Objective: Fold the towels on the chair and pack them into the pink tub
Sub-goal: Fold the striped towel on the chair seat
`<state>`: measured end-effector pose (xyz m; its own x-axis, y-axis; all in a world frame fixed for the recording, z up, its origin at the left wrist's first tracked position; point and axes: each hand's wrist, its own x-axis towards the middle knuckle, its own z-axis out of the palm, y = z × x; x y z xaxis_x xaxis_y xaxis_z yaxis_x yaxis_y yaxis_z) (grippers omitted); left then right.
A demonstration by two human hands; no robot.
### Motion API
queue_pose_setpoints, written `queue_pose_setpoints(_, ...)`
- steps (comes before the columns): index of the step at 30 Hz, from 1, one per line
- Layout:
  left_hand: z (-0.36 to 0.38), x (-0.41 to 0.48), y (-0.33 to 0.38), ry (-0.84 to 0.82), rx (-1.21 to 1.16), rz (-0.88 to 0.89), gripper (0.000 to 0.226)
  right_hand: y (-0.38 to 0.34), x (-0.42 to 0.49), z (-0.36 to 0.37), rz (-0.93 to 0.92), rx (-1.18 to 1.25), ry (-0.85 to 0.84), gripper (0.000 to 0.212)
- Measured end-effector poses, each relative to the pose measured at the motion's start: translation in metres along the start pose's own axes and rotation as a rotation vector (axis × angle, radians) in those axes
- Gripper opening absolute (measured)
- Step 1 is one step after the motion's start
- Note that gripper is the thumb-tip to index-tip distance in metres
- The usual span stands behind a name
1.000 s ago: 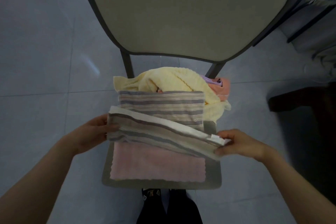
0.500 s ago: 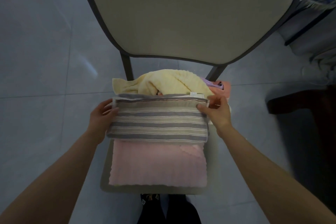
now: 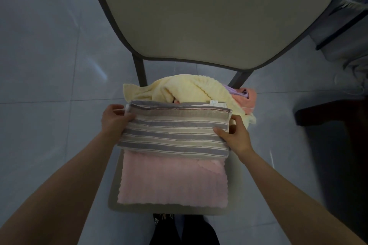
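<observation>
A grey-and-beige striped towel (image 3: 175, 133) lies folded into a flat band across the chair seat (image 3: 169, 209). My left hand (image 3: 113, 120) grips its left end, fingers partly tucked under the cloth. At the right end, my right hand (image 3: 236, 135) holds it with the thumb on top. A pink towel (image 3: 171, 181) lies flat beneath it on the front of the seat. Behind it sits a heap with a crumpled yellow towel (image 3: 185, 89), a salmon towel (image 3: 250, 99) and a bit of purple cloth (image 3: 229, 88). No pink tub is in view.
The chair's broad backrest (image 3: 215, 16) rises just behind the heap. Grey tiled floor (image 3: 49, 65) surrounds the chair. Dark furniture (image 3: 328, 111) stands at the right, with more cloth at the upper right. My dark shoes (image 3: 179, 230) are under the seat's front edge.
The near half of the striped towel was lifted and folded over away from me. Both hands have since slid from its far corners down to its two ends.
</observation>
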<state>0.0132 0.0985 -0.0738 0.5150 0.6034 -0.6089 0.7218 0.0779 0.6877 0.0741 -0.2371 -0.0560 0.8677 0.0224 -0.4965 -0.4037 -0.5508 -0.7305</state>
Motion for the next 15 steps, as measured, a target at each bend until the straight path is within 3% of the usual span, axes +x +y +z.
queue_pose_setpoints(5, -0.007, -0.009, 0.004, -0.077, -0.231, 0.176, 0.017, 0.003, 0.003, 0.002, -0.059, 0.004, 0.036, 0.031)
queue_pose_setpoints(8, -0.002, 0.002, 0.001, -0.062, -0.268, 0.155, 0.015, 0.006, 0.005, 0.005, -0.073, 0.043, 0.009, 0.024)
queue_pose_setpoints(15, 0.017, 0.024, -0.01, -0.091, -0.102, 0.102, 0.02, 0.014, 0.008, 0.009, -0.12, 0.028, 0.031, 0.021)
